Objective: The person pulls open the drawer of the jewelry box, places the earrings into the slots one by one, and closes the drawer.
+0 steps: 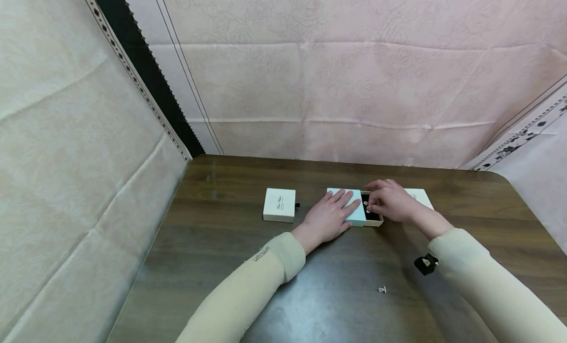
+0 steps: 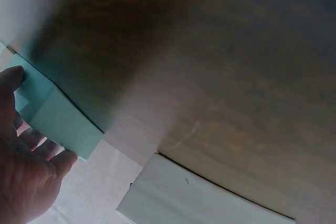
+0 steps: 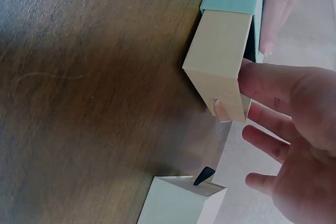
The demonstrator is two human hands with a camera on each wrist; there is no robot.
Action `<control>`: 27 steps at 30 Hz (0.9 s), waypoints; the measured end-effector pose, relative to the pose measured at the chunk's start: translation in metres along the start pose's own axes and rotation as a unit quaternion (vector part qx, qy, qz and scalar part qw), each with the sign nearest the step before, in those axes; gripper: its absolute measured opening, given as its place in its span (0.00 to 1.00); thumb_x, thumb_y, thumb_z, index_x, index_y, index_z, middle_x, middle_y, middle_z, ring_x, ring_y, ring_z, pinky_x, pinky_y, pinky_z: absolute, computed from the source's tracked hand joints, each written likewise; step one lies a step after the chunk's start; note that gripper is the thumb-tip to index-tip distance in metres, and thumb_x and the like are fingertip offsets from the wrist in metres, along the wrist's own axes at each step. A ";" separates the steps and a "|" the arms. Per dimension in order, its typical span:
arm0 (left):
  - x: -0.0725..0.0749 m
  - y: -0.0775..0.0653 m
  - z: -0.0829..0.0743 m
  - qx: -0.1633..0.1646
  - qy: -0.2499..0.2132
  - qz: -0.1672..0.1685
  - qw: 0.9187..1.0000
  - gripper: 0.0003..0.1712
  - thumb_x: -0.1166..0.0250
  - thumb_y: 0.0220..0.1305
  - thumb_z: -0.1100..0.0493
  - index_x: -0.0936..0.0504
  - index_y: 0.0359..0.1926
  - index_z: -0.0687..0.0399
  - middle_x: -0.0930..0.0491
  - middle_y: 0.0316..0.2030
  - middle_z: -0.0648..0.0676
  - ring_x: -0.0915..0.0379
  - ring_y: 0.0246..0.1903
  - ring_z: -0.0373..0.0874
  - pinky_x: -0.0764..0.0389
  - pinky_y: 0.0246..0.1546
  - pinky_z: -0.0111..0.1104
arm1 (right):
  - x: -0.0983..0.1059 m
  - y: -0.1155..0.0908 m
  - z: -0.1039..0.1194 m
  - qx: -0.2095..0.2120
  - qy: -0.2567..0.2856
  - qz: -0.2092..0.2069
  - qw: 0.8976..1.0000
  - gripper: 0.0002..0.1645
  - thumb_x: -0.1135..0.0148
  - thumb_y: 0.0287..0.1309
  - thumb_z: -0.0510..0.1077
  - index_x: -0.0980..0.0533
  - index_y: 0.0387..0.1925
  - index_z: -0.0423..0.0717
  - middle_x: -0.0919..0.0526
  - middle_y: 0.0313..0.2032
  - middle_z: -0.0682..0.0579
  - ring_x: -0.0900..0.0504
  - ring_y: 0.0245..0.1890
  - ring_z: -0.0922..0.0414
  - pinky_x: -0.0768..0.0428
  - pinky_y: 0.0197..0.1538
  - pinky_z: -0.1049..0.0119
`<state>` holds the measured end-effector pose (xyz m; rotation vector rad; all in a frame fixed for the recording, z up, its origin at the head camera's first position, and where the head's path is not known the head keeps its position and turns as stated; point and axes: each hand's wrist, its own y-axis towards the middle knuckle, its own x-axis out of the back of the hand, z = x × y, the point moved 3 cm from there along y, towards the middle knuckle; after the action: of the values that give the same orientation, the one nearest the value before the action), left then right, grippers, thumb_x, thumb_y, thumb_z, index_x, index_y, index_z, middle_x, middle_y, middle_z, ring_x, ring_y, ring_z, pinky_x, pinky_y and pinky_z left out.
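Note:
A teal box sleeve (image 1: pixel 356 216) lies on the table with its cream drawer tray (image 3: pixel 216 45) partly slid out to the right. My left hand (image 1: pixel 327 217) holds the sleeve, fingers spread over its top and thumb (image 2: pixel 13 77) against its near side. My right hand (image 1: pixel 392 201) pinches the end wall of the tray, a fingertip (image 3: pixel 221 111) outside it. Small shiny pieces (image 1: pixel 365 203) sit on the tray's black lining. The right hand partly covers the inside.
A white lettered box (image 1: pixel 279 205) with a black tab stands left. Another white box (image 1: pixel 419 196) lies partly behind my right hand. A small silvery piece (image 1: pixel 382 289) lies nearer me. A black object (image 1: pixel 426 264) with a shiny spot is beside the right sleeve. Patterned cloth surrounds the table.

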<state>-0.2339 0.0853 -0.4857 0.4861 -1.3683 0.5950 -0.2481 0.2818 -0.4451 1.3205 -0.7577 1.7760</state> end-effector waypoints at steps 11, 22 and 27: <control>0.001 0.000 0.000 0.003 0.005 0.002 1.000 0.39 0.52 0.85 0.36 0.47 0.87 0.38 0.47 0.85 0.50 0.51 0.83 0.46 0.43 0.82 0.43 | -0.001 -0.001 0.001 -0.026 -0.020 -0.023 0.999 0.14 0.24 0.64 0.41 0.19 0.24 0.54 0.19 0.61 0.33 0.26 0.65 0.29 0.46 0.73 0.21; -0.001 -0.001 0.000 0.002 -0.002 -0.005 1.000 0.38 0.50 0.84 0.36 0.46 0.87 0.39 0.46 0.84 0.51 0.50 0.83 0.47 0.43 0.81 0.43 | 0.000 -0.002 0.000 -0.026 -0.022 -0.030 0.999 0.13 0.24 0.65 0.42 0.18 0.25 0.53 0.18 0.60 0.34 0.26 0.65 0.30 0.46 0.73 0.21; -0.001 -0.001 0.000 0.001 -0.008 -0.006 1.000 0.38 0.50 0.84 0.37 0.46 0.87 0.39 0.46 0.84 0.51 0.50 0.83 0.47 0.43 0.81 0.43 | 0.013 -0.009 0.001 -0.014 -0.012 -0.064 0.998 0.09 0.24 0.65 0.41 0.15 0.28 0.52 0.16 0.59 0.35 0.25 0.64 0.30 0.46 0.73 0.21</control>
<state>-0.2334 0.0849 -0.4867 0.5015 -1.3782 0.5836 -0.2422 0.2884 -0.4317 1.3436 -0.6924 1.6456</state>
